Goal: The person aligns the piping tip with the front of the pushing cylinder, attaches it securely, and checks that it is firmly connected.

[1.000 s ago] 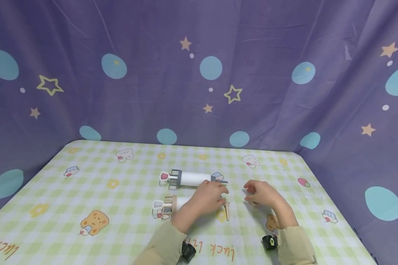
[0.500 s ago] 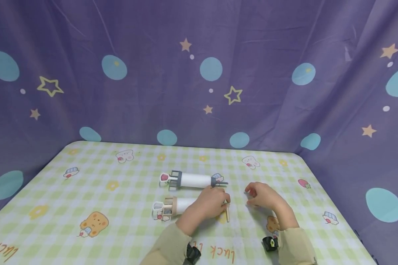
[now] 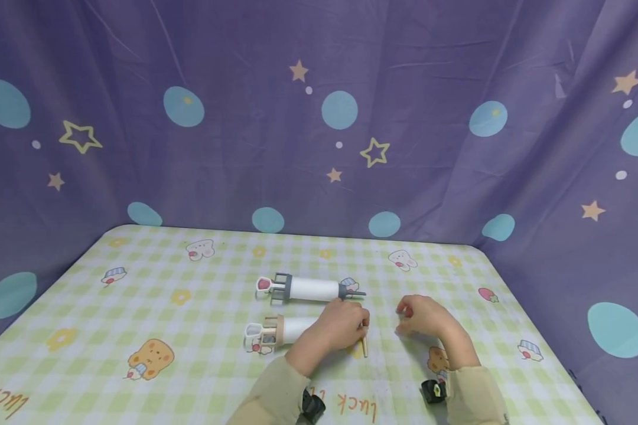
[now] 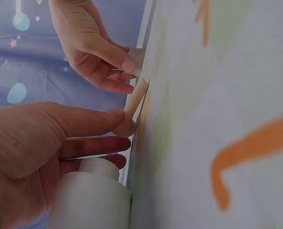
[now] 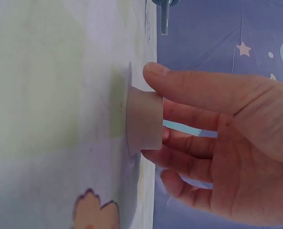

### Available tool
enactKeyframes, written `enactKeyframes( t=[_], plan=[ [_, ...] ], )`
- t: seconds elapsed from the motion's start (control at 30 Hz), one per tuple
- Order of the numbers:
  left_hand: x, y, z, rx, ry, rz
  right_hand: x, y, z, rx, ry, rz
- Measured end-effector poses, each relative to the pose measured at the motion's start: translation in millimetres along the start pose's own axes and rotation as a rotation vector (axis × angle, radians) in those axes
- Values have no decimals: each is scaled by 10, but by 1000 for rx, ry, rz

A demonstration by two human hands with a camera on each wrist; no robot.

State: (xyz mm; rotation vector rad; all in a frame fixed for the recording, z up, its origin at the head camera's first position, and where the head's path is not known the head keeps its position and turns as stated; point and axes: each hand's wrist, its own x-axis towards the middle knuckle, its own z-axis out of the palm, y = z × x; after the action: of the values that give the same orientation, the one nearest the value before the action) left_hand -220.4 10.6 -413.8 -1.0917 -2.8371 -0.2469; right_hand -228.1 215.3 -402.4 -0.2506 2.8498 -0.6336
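Beige nozzle [image 4: 138,97], pinched in left grip [image 4: 41,148]

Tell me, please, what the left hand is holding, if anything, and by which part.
The left hand appears to pinch the beige nozzle by its wide end, near the thumb tip.

- between your left hand [image 3: 344,323] and right hand [image 3: 426,316], you have a gap over checked cloth [image 3: 385,333].
- just beyond your left hand, the grey-ended tube [image 3: 313,289] lies crosswise and blocks you.
- to your left hand's left, the beige-ended tube [image 3: 296,329] stops a low sideways pass.
- at your left fingertips, the beige nozzle [image 4: 137,99] sticks out near the cloth.
- the beige cap [image 5: 146,120] fills your right grasp.
- beyond and right of your right hand, you have wide room.
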Motion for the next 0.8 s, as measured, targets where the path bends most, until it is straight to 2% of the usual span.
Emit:
enactKeyframes(
  t=[0.33,0.53,0.8],
  plan=[
    [24,-4,-10,8,11,-21,-54,-15,-27,-27,-7,48],
    [20,-20,-19,10,39,-14,-31,-14,-24,-10,29,5],
    [5,-60,-71,23,144,18,32,-65,-32,22,85,-67]
  ],
)
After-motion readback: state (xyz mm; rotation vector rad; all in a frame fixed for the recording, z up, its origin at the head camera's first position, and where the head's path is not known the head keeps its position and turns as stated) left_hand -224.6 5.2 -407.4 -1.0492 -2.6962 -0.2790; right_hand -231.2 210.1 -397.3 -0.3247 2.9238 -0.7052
